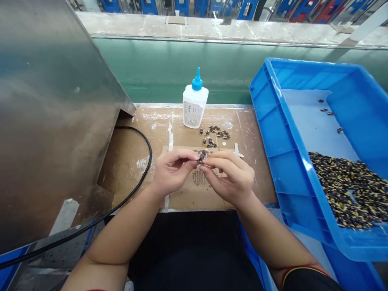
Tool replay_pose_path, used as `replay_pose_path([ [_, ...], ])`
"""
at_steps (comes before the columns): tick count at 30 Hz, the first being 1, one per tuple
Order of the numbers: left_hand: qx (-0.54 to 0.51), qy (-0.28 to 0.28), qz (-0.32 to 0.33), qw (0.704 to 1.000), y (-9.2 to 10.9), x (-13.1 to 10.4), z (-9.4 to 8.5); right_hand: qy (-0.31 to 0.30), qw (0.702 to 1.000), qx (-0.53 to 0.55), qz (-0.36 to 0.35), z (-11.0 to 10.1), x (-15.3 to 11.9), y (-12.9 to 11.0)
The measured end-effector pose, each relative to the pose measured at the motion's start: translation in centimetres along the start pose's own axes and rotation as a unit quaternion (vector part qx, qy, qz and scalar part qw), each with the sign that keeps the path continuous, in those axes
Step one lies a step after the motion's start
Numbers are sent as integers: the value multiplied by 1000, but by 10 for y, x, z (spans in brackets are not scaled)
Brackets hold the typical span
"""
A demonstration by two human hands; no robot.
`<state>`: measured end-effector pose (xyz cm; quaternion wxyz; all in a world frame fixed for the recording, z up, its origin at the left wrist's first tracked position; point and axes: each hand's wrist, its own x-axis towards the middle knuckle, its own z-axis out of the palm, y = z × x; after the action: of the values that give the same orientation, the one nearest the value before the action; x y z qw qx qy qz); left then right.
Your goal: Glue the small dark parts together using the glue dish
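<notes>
Both hands meet over the middle of the cardboard, fingertips close together. My left hand [173, 169] pinches a small dark part [202, 155] between thumb and forefinger. From the other side, my right hand [232, 173] has its thumb and fingers closed at the same dark part; the fingertips cover much of it, so its exact kind is unclear. Just beyond the hands, several small black and gold parts [222, 133] lie loose on the cardboard. Behind them stands a white squeeze bottle [194, 106] with a blue pointed nozzle, upright.
A blue crate [274, 149] at the right holds a heap of black and gold parts [351, 188]. On the left rises a metal housing [54, 105], with a black cable [148, 161] curving over the cardboard [130, 149]. A green belt [145, 68] runs behind.
</notes>
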<state>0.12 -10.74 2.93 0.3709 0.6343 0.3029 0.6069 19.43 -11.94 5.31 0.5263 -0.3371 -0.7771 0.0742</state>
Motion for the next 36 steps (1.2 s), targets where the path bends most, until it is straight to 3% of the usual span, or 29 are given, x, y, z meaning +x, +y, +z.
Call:
replay_pose_path([
  [5, 115, -17, 81, 990, -3, -2, -3, 7, 999, -37, 21, 0, -3, -1],
  [10, 203, -38, 170, 963, 5, 2, 0, 16, 997, -75, -11, -2, -8, 0],
  [21, 183, -42, 204, 961, 9, 0, 6, 12, 995, -70, -68, -10, -18, 0],
  [28, 202, -16, 241, 949, 5, -1, 6, 27, 998, -51, -27, -6, -19, -7],
  [30, 172, -12, 229, 958, 5, -2, 7, 40, 999, -20, -7, -4, -19, -12],
  [33, 83, -34, 144, 985, 7, -3, 7, 64, 997, 9, 31, -2, -20, -16],
  [36, -14, -63, 81, 995, 10, -3, 7, 70, 996, 23, 53, -3, -21, -18],
])
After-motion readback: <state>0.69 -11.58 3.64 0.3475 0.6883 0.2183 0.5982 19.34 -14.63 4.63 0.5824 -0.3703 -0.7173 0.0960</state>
